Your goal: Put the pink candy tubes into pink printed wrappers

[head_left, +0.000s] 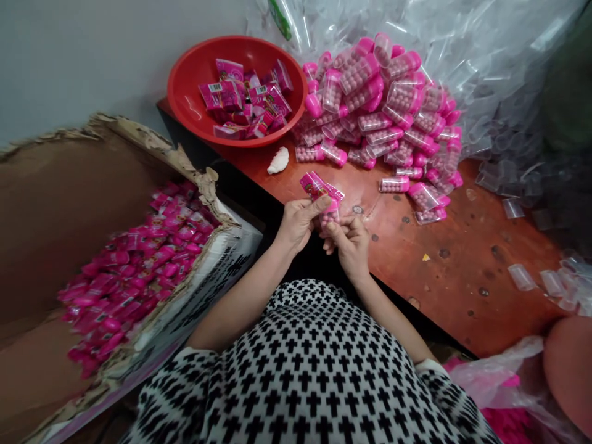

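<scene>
My left hand (298, 221) and my right hand (349, 242) meet over the near edge of a reddish table (462, 259). Between them they pinch a small clear tube of pink beads (329, 216) with a pink printed label wrapper (317, 185) sticking up from it. The left thumb presses on the wrapper. The right fingers curl around the tube's lower end. A heap of pink-capped bead tubes (383, 111) lies on the table beyond the hands. A red bowl (194, 108) at the back left holds several pink wrappers.
A torn cardboard box (92, 172) at my left holds many wrapped pink tubes (134, 271). Clear plastic bags (462, 37) pile up behind the heap. Loose clear caps (520, 276) lie at the right. A white lump (278, 161) sits near the bowl.
</scene>
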Tool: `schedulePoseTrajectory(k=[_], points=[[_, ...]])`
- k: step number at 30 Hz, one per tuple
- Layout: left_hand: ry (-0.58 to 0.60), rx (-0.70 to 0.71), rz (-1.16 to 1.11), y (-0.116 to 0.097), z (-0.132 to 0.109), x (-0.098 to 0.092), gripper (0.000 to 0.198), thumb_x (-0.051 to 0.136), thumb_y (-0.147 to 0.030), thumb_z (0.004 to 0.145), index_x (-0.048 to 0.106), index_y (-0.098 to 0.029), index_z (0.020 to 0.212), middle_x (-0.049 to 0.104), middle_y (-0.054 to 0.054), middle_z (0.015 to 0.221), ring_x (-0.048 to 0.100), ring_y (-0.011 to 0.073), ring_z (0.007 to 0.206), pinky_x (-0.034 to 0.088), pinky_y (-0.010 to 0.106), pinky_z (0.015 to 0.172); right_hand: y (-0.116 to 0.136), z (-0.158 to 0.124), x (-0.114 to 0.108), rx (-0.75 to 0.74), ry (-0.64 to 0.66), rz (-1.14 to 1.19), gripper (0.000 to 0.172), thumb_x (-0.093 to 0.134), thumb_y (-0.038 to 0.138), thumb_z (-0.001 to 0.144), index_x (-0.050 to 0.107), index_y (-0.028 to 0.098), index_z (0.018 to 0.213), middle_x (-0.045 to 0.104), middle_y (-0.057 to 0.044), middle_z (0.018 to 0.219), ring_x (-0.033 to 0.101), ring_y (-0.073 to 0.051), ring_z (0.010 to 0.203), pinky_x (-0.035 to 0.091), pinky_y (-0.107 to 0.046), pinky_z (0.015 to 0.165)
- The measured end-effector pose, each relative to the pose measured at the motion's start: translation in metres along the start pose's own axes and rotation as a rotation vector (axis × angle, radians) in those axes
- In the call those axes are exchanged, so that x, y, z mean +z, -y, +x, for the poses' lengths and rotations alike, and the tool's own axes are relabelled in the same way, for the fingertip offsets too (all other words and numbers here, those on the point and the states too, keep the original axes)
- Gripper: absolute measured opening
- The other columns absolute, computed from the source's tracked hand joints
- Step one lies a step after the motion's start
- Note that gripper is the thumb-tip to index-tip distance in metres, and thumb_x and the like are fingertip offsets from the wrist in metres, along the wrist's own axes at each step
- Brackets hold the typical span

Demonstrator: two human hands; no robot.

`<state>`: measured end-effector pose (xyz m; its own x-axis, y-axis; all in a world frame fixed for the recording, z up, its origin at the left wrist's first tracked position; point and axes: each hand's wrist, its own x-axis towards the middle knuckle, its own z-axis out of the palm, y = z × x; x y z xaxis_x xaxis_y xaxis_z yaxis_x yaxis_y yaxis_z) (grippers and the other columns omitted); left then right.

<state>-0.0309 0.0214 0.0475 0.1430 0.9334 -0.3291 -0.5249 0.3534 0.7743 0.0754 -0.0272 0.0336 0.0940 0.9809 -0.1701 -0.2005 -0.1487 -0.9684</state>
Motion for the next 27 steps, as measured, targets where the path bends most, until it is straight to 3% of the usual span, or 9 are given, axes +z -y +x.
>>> schedulePoseTrajectory(k=[2, 5, 9, 11, 13, 15, 19, 22, 27], points=[[-0.041, 0.067, 0.033, 0.001, 0.001, 0.0, 0.038, 0.084, -0.043, 0.058, 0.063, -0.012, 0.052, 0.06, 0.002, 0.05, 0.051, 0.0087, 0.042, 0.04, 0.021, 0.042, -0.002, -0.002, 0.003, -0.048, -0.041, -0.051, 0.033, 0.071, 0.046, 0.075, 0.048, 0.023, 0.083, 0.066, 0.007, 0.063, 0.056, -0.008, 0.042, 0.045, -0.018, 0.038], [-0.105, 0.134, 0.145, -0.001, -0.001, -0.002, 0.038, 0.085, -0.042, 0.057, 0.062, -0.013, 0.05, 0.059, 0.001, 0.047, 0.053, 0.0085, 0.042, 0.041, 0.02, 0.042, -0.001, 0.003, -0.005, -0.055, 0.044, -0.102, 0.032, 0.07, 0.048, 0.076, 0.051, 0.023, 0.082, 0.065, 0.006, 0.064, 0.06, -0.009, 0.049, 0.051, -0.022, 0.047], [0.013, 0.001, 0.387, -0.007, -0.012, -0.004, 0.034, 0.082, -0.043, 0.061, 0.066, -0.013, 0.053, 0.059, 0.003, 0.045, 0.053, 0.0118, 0.036, 0.04, 0.021, 0.036, 0.021, 0.03, -0.028, -0.195, 0.015, -0.175, 0.032, 0.062, 0.053, 0.081, 0.057, 0.023, 0.091, 0.068, -0.001, 0.086, 0.065, -0.012, 0.076, 0.056, -0.027, 0.071], [0.075, -0.065, 0.459, -0.008, -0.018, -0.001, 0.032, 0.081, -0.041, 0.062, 0.066, -0.013, 0.054, 0.06, 0.003, 0.044, 0.053, 0.0129, 0.035, 0.039, 0.022, 0.035, 0.037, 0.045, -0.034, -0.189, 0.096, -0.192, 0.038, 0.061, 0.057, 0.08, 0.056, 0.025, 0.099, 0.067, -0.002, 0.092, 0.065, -0.014, 0.081, 0.056, -0.029, 0.072], [0.088, -0.066, 0.495, -0.007, -0.023, 0.004, 0.03, 0.082, -0.037, 0.061, 0.065, -0.014, 0.052, 0.06, 0.003, 0.044, 0.053, 0.012, 0.036, 0.04, 0.021, 0.036, 0.048, 0.055, -0.034, -0.154, 0.202, -0.23, 0.037, 0.068, 0.054, 0.075, 0.057, 0.025, 0.096, 0.064, 0.0, 0.084, 0.062, -0.014, 0.075, 0.055, -0.028, 0.068], [0.08, -0.034, 0.504, -0.005, -0.026, 0.008, 0.03, 0.082, -0.036, 0.061, 0.064, -0.014, 0.052, 0.059, 0.001, 0.044, 0.051, 0.0105, 0.036, 0.04, 0.021, 0.036, 0.052, 0.061, -0.028, -0.184, 0.197, -0.254, 0.032, 0.073, 0.047, 0.073, 0.057, 0.024, 0.087, 0.059, 0.002, 0.075, 0.058, -0.012, 0.068, 0.053, -0.027, 0.064], [0.051, -0.024, 0.462, 0.0, -0.025, 0.006, 0.031, 0.08, -0.04, 0.063, 0.064, -0.015, 0.055, 0.057, 0.0, 0.044, 0.049, 0.0094, 0.035, 0.039, 0.02, 0.034, 0.04, 0.062, -0.016, -0.311, 0.002, -0.272, 0.024, 0.07, 0.04, 0.077, 0.054, 0.024, 0.081, 0.055, 0.002, 0.077, 0.056, -0.012, 0.071, 0.05, -0.025, 0.066], [-0.012, -0.097, 0.369, 0.001, -0.021, -0.002, 0.034, 0.08, -0.044, 0.063, 0.066, -0.013, 0.057, 0.058, 0.002, 0.046, 0.048, 0.0095, 0.034, 0.038, 0.021, 0.034, 0.029, 0.056, -0.016, -0.286, -0.078, -0.246, 0.023, 0.065, 0.043, 0.081, 0.055, 0.024, 0.09, 0.057, 0.001, 0.085, 0.058, -0.012, 0.076, 0.051, -0.026, 0.069], [-0.137, -0.08, 0.043, 0.001, -0.008, -0.006, 0.042, 0.082, -0.05, 0.058, 0.062, -0.013, 0.059, 0.059, 0.002, 0.05, 0.052, 0.0097, 0.041, 0.043, 0.022, 0.041, 0.018, 0.028, -0.018, -0.024, 0.037, -0.096, 0.034, 0.072, 0.047, 0.074, 0.056, 0.023, 0.093, 0.063, 0.001, 0.081, 0.06, -0.01, 0.066, 0.051, -0.023, 0.059]])
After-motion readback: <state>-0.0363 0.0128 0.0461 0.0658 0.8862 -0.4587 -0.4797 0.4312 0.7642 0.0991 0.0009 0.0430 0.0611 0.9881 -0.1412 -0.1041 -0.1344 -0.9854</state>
